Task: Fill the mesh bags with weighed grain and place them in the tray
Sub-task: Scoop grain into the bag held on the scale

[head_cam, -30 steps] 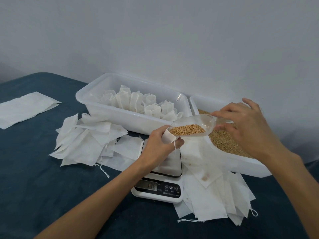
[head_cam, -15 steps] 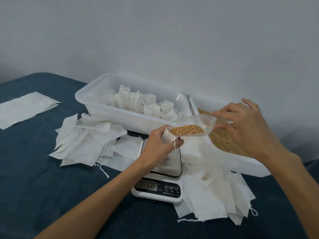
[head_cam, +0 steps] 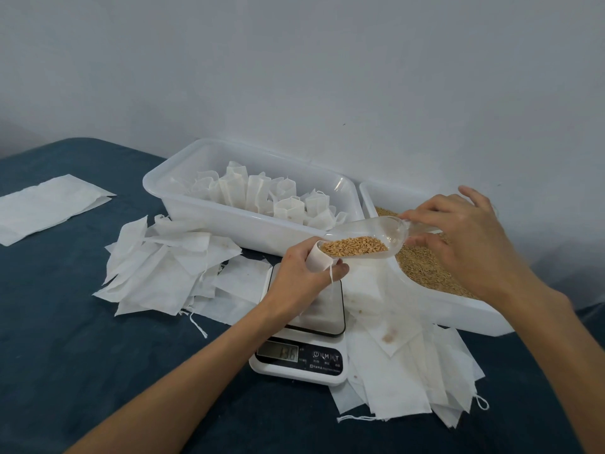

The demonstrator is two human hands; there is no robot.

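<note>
My left hand (head_cam: 302,276) grips a white mesh bag (head_cam: 319,258) upright over the kitchen scale (head_cam: 306,352). My right hand (head_cam: 465,237) pinches the handle of a clear plastic scoop (head_cam: 376,235), whose tip rests at the bag's mouth. Golden grain (head_cam: 355,246) fills the scoop's front end. The scale's display shows digits. Behind it stands a white tray (head_cam: 235,221) with several filled bags (head_cam: 258,196) upright inside. To the right, a second white tray (head_cam: 458,306) holds loose grain (head_cam: 422,267).
Piles of empty white bags lie left of the scale (head_cam: 163,270) and to its right front (head_cam: 409,371). A flat white sheet (head_cam: 45,204) lies at the far left on the dark blue table (head_cam: 65,339). A pale wall stands close behind the trays.
Grain has slid a little toward the scoop's tip at the bag. The scale's display went from blank to showing digits. Both hands stay where they were.
</note>
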